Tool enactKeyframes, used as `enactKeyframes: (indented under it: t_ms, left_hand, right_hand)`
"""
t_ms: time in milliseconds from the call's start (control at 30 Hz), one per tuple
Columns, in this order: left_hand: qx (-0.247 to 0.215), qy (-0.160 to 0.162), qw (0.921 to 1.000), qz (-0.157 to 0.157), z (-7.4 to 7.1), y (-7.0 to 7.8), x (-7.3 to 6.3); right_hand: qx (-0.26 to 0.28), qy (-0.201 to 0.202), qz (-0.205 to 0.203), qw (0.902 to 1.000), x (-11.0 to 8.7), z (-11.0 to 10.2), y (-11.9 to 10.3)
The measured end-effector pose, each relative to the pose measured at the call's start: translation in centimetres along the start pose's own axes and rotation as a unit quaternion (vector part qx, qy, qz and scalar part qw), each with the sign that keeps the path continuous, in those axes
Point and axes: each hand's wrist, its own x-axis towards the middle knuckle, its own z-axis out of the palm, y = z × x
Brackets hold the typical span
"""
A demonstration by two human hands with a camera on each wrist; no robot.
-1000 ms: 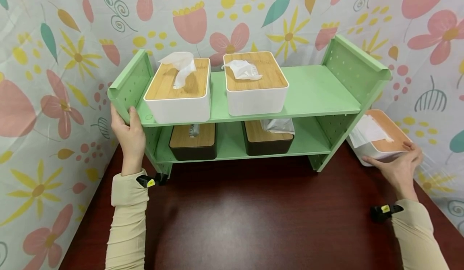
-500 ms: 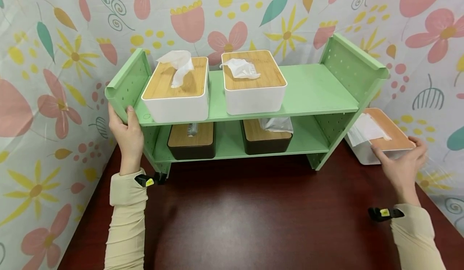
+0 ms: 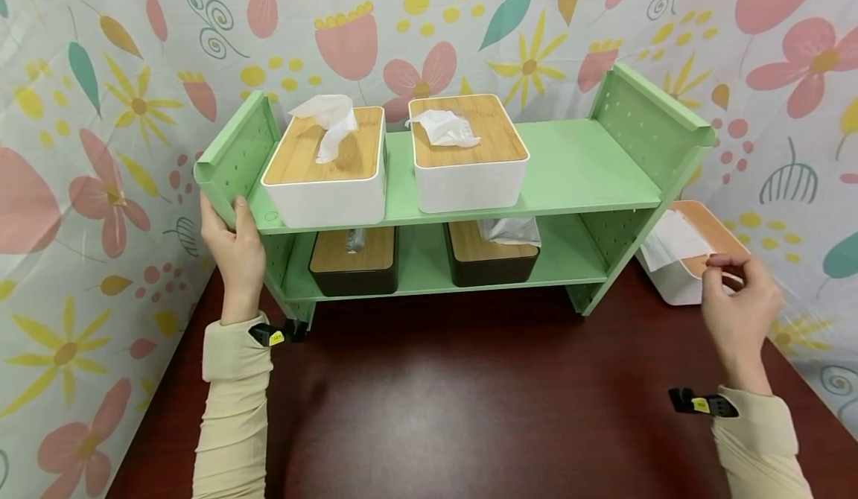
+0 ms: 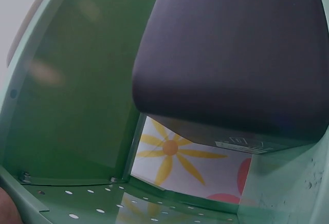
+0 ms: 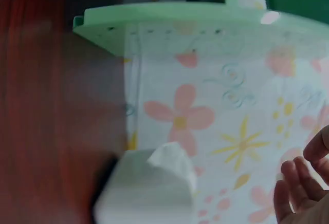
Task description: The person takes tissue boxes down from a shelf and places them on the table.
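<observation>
Beside the right end panel (image 3: 660, 126) of the green, perforated, 2-tier metal rack (image 3: 576, 164), the white, rounded-rectangular tissue box with an orange-brown lid (image 3: 716, 225) rests on the glossy, dark red table (image 3: 429, 380). The step in hand appears to be handling of this box.

1. Brace the rack. The left grip (image 3: 234, 257) is clamped on its left end panel (image 3: 231, 153), thumb to the front.
2. Take the box by opposite white walls, below the lid, so that the lid bears no load.
3. Avoid crushing the thin, white tissue sheet (image 3: 675, 238), which drapes over the box's left edge.
4. Hold the box level and clear of the rack.

Position: the right grip (image 3: 740, 298) hangs at the box's near right corner, fingers loosely bent, holding nothing. The right wrist view shows a gap between fingers and box; the box lies lower and nearer the rack.
</observation>
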Motion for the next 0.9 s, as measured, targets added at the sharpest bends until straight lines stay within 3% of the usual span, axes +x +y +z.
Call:
enactKeyframes:
  t_ms: [133, 267, 367, 467, 733, 900]
  left_hand:
    - [-0.003, 0.002, 1.0000, 0.002, 0.0, 0.0, 0.0]
    - [-0.005, 0.006, 1.0000, -0.003, 0.1, 0.1, 0.0]
    - [-0.004, 0.007, 1.0000, -0.004, 0.1, 0.1, 0.0]
    - [-0.001, 0.006, 1.0000, -0.006, 0.2, 0.1, 0.0]
    - [-0.001, 0.006, 1.0000, -0.002, 0.1, 0.0, 0.0]
    - [0.001, 0.010, 1.0000, 0.000, 0.2, 0.3, -0.1]
  right_hand:
    - [0.026, 0.025, -0.040, 0.9986, -0.8, 0.2, -3.1]
    - [0.115, 0.041, -0.057, 0.9909, -1.6, 0.5, -7.3]
    - [0.182, 0.031, -0.064, 0.9807, -2.2, 0.9, -9.4]
    - [0.199, 0.011, -0.073, 0.9772, -2.5, 1.3, -10.0]
    - [0.179, -0.010, -0.091, 0.9796, -2.9, 2.3, -9.5]
    - [0.170, -0.030, -0.102, 0.9796, -3.5, 2.2, -11.1]
